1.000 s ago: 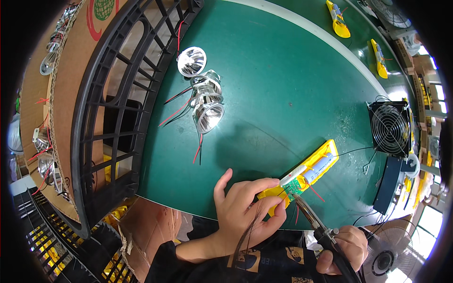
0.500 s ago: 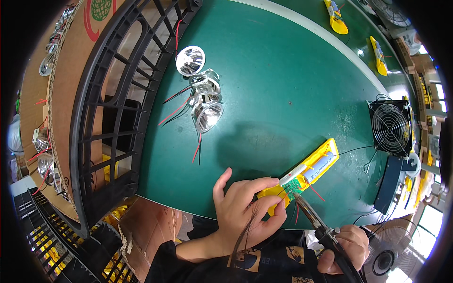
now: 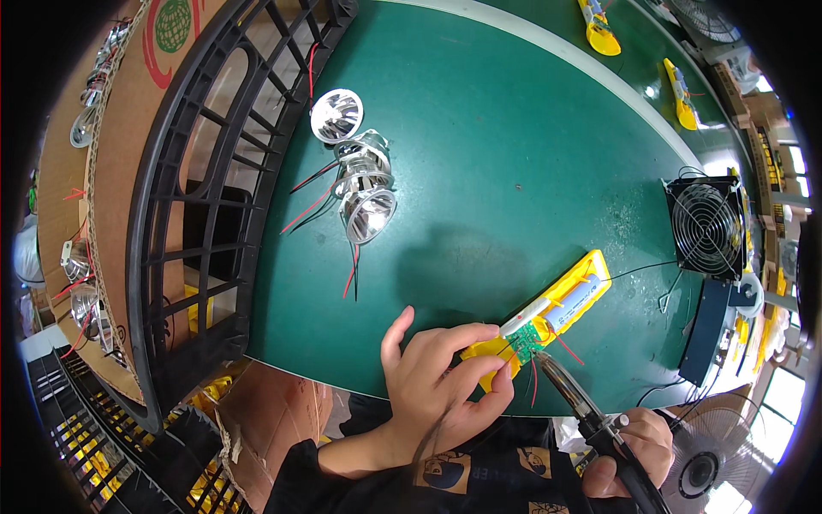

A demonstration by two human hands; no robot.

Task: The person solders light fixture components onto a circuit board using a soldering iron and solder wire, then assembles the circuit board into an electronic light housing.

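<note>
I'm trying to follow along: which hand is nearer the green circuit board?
Left. The left hand has its fingertips beside the green circuit board; the right hand is farther, toward the lower right, holding the soldering iron.
</note>
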